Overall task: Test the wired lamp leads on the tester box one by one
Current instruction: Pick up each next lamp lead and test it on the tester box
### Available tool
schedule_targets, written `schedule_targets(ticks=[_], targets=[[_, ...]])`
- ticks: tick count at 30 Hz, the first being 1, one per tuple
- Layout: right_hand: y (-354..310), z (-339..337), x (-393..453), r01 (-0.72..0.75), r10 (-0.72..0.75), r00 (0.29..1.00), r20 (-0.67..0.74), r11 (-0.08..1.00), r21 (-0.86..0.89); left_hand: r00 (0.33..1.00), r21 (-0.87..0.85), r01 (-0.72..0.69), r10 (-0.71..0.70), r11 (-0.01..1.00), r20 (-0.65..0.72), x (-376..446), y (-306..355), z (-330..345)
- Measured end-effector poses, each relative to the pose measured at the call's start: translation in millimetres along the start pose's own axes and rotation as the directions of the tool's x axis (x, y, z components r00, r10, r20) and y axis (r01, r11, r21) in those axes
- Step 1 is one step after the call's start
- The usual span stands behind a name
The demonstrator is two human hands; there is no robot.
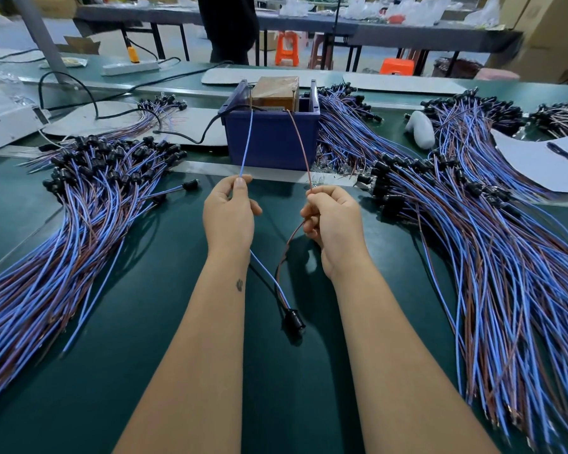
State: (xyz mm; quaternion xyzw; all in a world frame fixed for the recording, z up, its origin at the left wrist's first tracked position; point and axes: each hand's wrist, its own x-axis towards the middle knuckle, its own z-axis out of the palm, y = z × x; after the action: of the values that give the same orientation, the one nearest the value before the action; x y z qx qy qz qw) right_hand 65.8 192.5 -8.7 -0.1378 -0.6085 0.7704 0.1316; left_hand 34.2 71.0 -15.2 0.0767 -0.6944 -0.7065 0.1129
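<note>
Head view looks down on a big green desk (164, 371). Two huge heaps of lamp leads lie on it, one heap (79, 231) spread toward the left edge and one heap (492, 257) spread toward the right edge. My guess is that one heap waits for its turn and the other is done, but I cannot tell which is which. The middle of the desk is kept for the hands, so there is room to work. At the far side, in the middle, sits a blue bin (273, 139) with the brown tester box (275, 90) inside it, and a black cord (207, 129) runs into the bin from the left. A white tool (420, 129) rests near the right heap. Both arms reach forward with one lead held between them. The left hand (230, 214) pinches the blue wire (246, 142) between thumb and fingers. The right hand (332, 221) has its fingers curled tight round the brown wire (300, 149). Each hand holds its wire well back from the tip and points it up at the top of the tester box, one wire to each side, likely so both bare tips can touch the box at once. The tips are too small to see if they touch. The little black lamp socket (292, 319) of this lead hangs low between the wrists, near the front of the desk, where it is easy to watch.
</note>
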Motion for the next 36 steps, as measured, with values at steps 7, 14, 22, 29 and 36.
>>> schedule_targets(ticks=[7, 14, 22, 29, 36], targets=[[0, 0, 0, -0.008, 0.008, 1.000, -0.007, 1.000, -0.002, 1.000, -0.016, 0.002, -0.002, 1.000, -0.011, 2, -1, 0], [-2, 1, -2, -0.026, 0.028, 0.999, -0.043, 0.999, 0.035, 1.000, -0.044, 0.004, -0.005, 0.999, -0.014, 3, -2, -1], [-3, 1, -3, -0.027, 0.029, 0.998, -0.050, 0.999, 0.039, 1.000, -0.037, 0.004, -0.005, 0.999, -0.019, 5, -4, -1], [1, 7, -7, 0.109, -0.106, 0.994, 0.041, 0.990, -0.093, 0.986, -0.114, 0.019, 0.000, 0.993, 0.164, -3, 3, 10], [0, 6, -11, 0.169, -0.148, 0.974, 0.173, 0.979, -0.116, 0.946, -0.112, 0.023, 0.015, 0.993, 0.324, -11, 7, 13]])
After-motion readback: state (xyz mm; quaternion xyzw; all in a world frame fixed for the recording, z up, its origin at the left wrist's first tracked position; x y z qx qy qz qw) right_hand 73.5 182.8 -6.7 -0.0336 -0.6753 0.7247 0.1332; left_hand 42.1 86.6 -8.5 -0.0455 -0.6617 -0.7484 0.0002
